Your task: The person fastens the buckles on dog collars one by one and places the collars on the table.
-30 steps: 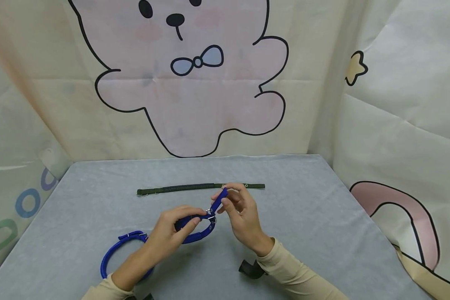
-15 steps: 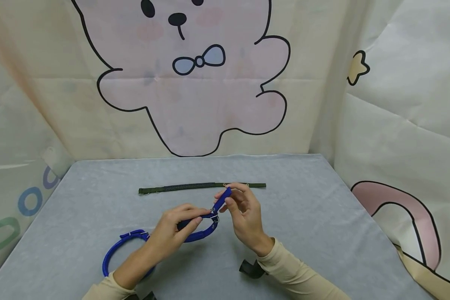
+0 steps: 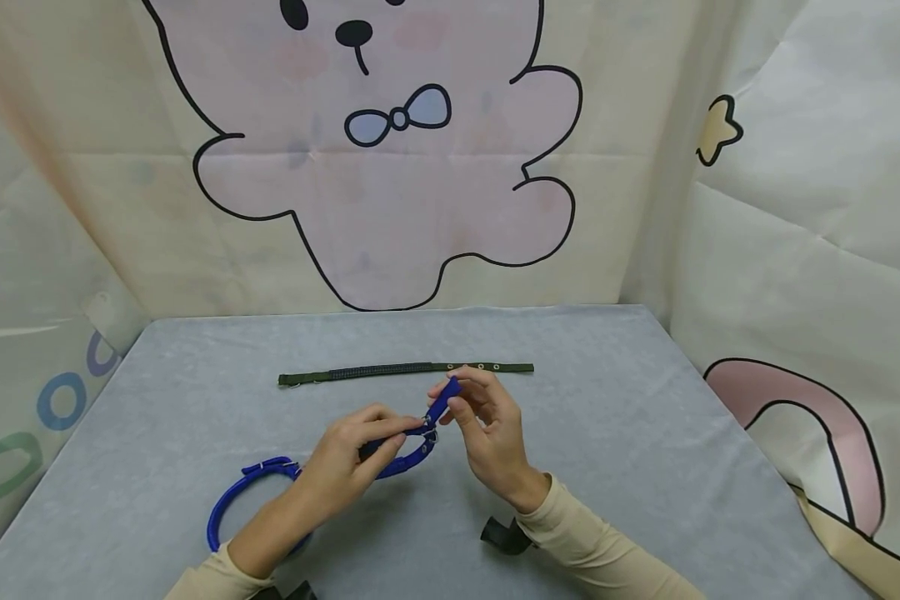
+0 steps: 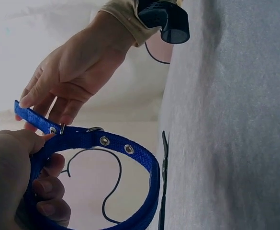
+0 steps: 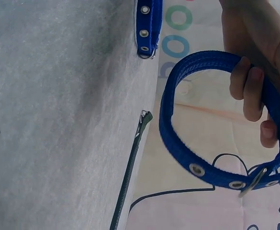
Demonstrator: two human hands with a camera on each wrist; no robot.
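A blue dog collar (image 3: 408, 462) with metal eyelets is looped and buckled in the air above the table. My left hand (image 3: 348, 450) grips its band near the buckle, thumb on one side and fingers curled inside the loop, as the left wrist view shows. My right hand (image 3: 495, 437) pinches the strap's free end (image 3: 441, 400), which sticks up past the buckle. In the right wrist view the held collar (image 5: 166, 120) shows its round opening, eyelets and a metal ring. A second blue collar (image 3: 221, 508), closed in a ring, lies by my left forearm, which partly hides it.
A dark green collar (image 3: 378, 371) lies stretched out straight across the back of the grey-covered table (image 3: 607, 400). Printed cloth walls (image 3: 480, 208) stand behind and at both sides. A black wrist-camera mount (image 3: 506, 537) hangs under the right wrist.
Both hands keep their hold on the collar. The loop has tilted, so its opening looks narrower in the head view. The collars on the table have not moved.
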